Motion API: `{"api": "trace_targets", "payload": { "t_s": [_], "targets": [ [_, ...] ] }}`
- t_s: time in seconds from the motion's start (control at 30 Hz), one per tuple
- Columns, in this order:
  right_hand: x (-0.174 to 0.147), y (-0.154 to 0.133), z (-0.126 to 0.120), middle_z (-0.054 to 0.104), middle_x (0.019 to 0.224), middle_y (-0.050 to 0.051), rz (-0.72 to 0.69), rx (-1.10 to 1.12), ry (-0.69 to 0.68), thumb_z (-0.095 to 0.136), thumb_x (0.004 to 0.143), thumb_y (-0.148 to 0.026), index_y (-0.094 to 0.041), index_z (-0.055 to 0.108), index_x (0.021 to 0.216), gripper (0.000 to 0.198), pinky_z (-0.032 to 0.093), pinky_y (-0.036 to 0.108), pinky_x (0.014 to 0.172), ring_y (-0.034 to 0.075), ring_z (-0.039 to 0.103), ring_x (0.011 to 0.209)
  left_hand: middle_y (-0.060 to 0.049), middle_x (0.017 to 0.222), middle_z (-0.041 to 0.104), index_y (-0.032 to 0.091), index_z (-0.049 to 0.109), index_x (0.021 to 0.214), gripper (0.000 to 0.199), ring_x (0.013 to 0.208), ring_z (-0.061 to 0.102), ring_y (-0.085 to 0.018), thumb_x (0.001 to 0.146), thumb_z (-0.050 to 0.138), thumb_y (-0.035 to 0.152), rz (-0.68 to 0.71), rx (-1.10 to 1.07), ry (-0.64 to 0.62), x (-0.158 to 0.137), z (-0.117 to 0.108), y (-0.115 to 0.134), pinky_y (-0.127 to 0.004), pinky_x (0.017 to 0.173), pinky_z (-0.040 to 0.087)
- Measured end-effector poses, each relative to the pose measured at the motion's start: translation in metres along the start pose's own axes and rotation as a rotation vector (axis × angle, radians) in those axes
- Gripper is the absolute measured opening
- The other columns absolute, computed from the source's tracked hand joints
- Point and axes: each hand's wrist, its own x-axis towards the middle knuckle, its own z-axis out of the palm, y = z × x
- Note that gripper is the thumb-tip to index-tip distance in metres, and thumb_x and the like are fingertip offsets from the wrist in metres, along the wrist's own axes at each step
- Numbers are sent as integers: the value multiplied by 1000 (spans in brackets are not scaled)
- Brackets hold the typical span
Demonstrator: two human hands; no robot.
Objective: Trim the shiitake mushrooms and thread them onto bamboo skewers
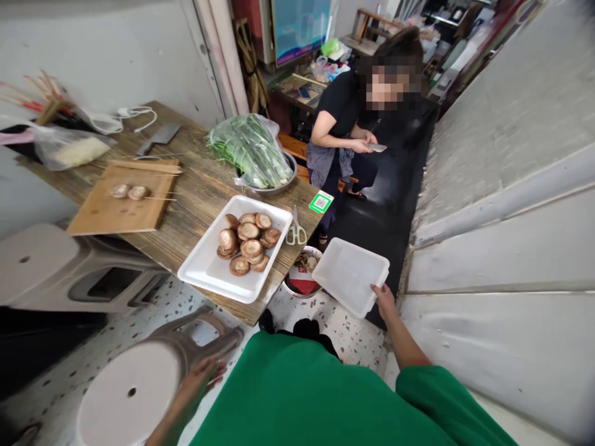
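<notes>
While the right hand (385,300) grips a corner of the clear plastic container (351,275), its fingers clamped on the rim, that container hangs over the floor (341,323) past the end of the wooden table (186,212). Open room separates it from the table edge, and its left corner overlaps the basin (297,295) in view; whether the two touch cannot be told. Toward the pale wall panels (502,260) a gap also remains beyond the hand. Low on the other side, the left hand (207,373) is free, its fingers loosely bent and apart, close beside a round stool (130,396) that narrows the space there. On the table, the white tray (198,269) of mushrooms (249,231) reaches the front edge with one corner, while the scissors (296,234) lie just beside it, handles near the end edge. A green card (321,201) sits at the far corner, and the cutting board (102,214) lies along the front edge, with bare wood between board and tray. Farther off, a seated person (341,96) is well apart from the container.
</notes>
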Motion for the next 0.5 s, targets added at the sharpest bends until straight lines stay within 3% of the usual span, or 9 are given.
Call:
{"api": "trace_targets", "payload": {
  "t_s": [0.13,0.3,0.4,0.5],
  "targets": [
    [-9,2,-64,68,82,2,20,212,-48,64,54,-42,-17,59,94,48,52,30,65,21,63,74,-3,78,71,21,61,89,45,86,65,-24,50,76,37,58,73,-26,2,27,18,-31,73,49],
    [-29,-7,-130,70,84,6,47,424,-158,63,57,-38,-16,63,93,42,50,38,76,25,64,78,-7,82,69,16,61,92,46,74,65,-19,53,76,36,94,106,-95,-8,84,48,-28,69,49],
    [-42,-24,-151,70,94,9,45,562,-284,61,59,-35,-16,65,97,43,46,42,86,29,63,90,-10,89,67,15,61,97,49,80,64,-20,57,74,40,170,142,-183,-22,126,73,-29,71,49],
    [-53,-51,-158,69,99,10,-24,637,-361,59,58,-32,-16,63,103,48,47,42,86,30,62,93,-14,101,65,14,59,107,56,96,60,-23,62,71,46,301,153,-257,-48,168,99,-32,80,48]
  ]
}}
